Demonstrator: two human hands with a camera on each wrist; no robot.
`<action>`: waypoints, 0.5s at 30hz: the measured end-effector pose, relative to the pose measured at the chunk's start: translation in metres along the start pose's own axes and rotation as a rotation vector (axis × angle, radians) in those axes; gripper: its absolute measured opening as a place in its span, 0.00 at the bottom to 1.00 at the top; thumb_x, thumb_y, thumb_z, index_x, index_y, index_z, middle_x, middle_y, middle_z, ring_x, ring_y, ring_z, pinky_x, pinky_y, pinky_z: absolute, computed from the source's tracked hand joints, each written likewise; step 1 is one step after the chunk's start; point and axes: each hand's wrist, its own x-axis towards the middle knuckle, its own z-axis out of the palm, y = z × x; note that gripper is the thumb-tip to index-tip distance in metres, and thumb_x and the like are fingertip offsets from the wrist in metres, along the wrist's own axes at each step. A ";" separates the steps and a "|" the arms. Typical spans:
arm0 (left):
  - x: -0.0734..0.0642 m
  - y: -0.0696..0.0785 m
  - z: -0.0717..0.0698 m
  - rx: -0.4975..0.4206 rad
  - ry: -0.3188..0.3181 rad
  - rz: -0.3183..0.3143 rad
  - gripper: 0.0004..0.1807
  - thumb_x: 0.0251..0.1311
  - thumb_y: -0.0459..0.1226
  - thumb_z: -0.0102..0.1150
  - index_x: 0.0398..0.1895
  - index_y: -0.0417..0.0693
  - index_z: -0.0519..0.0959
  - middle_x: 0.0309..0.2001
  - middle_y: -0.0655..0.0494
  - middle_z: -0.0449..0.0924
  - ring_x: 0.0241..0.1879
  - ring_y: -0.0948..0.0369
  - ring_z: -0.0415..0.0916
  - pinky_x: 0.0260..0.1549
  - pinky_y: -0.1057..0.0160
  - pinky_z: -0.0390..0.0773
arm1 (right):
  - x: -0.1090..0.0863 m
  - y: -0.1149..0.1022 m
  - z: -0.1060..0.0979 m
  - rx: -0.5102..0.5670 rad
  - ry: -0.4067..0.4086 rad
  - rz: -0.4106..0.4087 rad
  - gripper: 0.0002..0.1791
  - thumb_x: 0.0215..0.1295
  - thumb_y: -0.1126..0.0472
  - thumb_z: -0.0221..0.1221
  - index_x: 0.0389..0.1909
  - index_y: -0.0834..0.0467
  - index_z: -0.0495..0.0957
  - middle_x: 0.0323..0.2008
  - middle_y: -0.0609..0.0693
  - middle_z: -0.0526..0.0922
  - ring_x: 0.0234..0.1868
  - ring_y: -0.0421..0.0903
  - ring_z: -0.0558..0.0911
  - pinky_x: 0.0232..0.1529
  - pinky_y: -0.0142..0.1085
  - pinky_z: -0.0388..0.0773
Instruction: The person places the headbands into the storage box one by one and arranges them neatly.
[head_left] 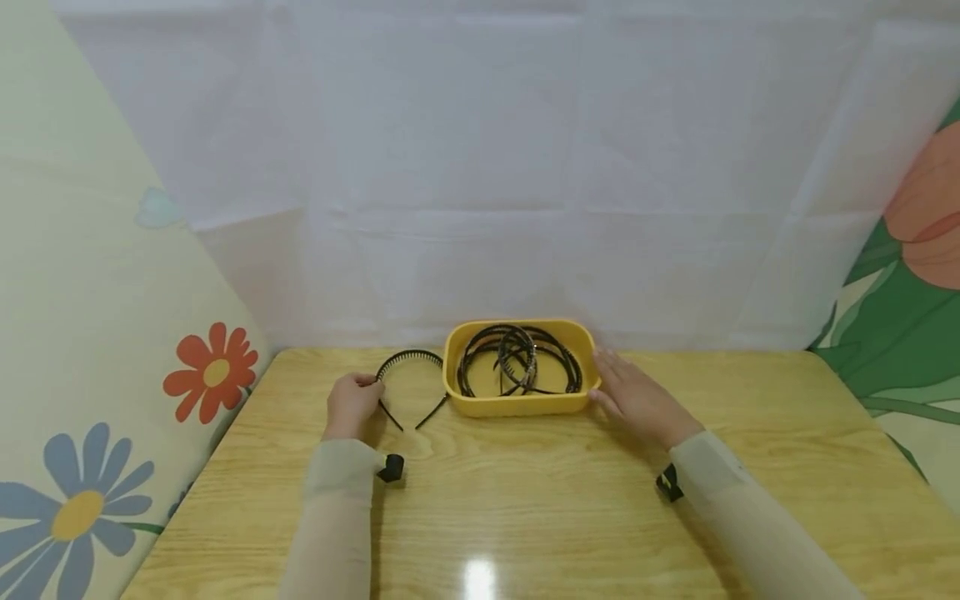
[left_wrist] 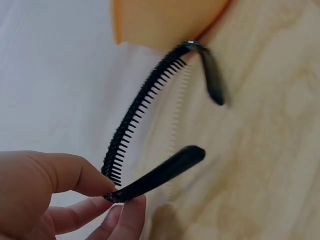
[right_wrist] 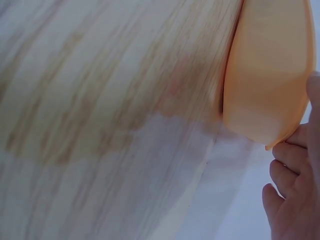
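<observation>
A black headband with comb teeth along its inner side is held by my left hand, just left of the yellow basket. In the left wrist view, thumb and fingers pinch the headband near one end, and its other end points free. Several dark headbands lie overlapping inside the basket. A smaller patterned ring-like band rests among them. My right hand touches the basket's right end with fairly straight fingers, its thumb at the front corner.
The basket stands on a wooden table near its back edge, in front of a white cloth. Flower-patterned fabric hangs at the left and more at the right. Dark wrist straps show at both sleeves.
</observation>
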 end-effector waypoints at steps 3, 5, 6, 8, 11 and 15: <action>-0.001 0.002 -0.006 -0.035 -0.026 0.003 0.24 0.69 0.35 0.48 0.62 0.26 0.73 0.51 0.31 0.80 0.48 0.44 0.79 0.53 0.50 0.78 | 0.001 0.000 0.000 0.002 -0.001 -0.005 0.36 0.82 0.50 0.45 0.76 0.73 0.50 0.77 0.67 0.53 0.77 0.66 0.55 0.76 0.56 0.53; -0.002 0.003 -0.009 -0.083 -0.052 -0.005 0.24 0.70 0.34 0.48 0.63 0.26 0.73 0.46 0.34 0.82 0.40 0.52 0.82 0.46 0.57 0.81 | 0.001 0.000 0.001 0.003 -0.002 -0.010 0.37 0.82 0.50 0.46 0.76 0.73 0.50 0.77 0.67 0.53 0.77 0.65 0.55 0.76 0.56 0.53; -0.002 0.003 -0.010 -0.117 -0.063 -0.008 0.23 0.70 0.34 0.48 0.63 0.25 0.72 0.44 0.35 0.83 0.36 0.56 0.82 0.43 0.61 0.82 | 0.001 0.000 0.001 0.003 -0.002 -0.010 0.37 0.82 0.50 0.46 0.76 0.73 0.50 0.77 0.67 0.53 0.77 0.65 0.55 0.76 0.56 0.53; -0.003 0.004 -0.012 -0.178 -0.084 -0.011 0.23 0.73 0.33 0.49 0.64 0.23 0.71 0.45 0.36 0.83 0.34 0.60 0.82 0.39 0.64 0.84 | 0.001 0.001 0.001 -0.001 -0.003 -0.008 0.37 0.82 0.50 0.45 0.76 0.73 0.50 0.77 0.66 0.53 0.77 0.65 0.55 0.76 0.56 0.53; -0.006 0.007 -0.013 -0.257 -0.100 -0.020 0.23 0.75 0.33 0.50 0.65 0.23 0.71 0.51 0.32 0.81 0.38 0.59 0.83 0.40 0.67 0.85 | 0.001 0.000 0.000 0.003 -0.006 0.000 0.37 0.82 0.50 0.45 0.77 0.73 0.50 0.77 0.66 0.53 0.77 0.65 0.54 0.76 0.55 0.52; -0.010 0.012 -0.013 -0.299 -0.102 -0.032 0.23 0.75 0.33 0.52 0.66 0.25 0.70 0.59 0.30 0.76 0.45 0.55 0.83 0.42 0.68 0.85 | 0.000 -0.003 -0.004 0.014 -0.009 0.011 0.37 0.82 0.51 0.46 0.76 0.73 0.50 0.77 0.66 0.53 0.77 0.65 0.54 0.76 0.56 0.52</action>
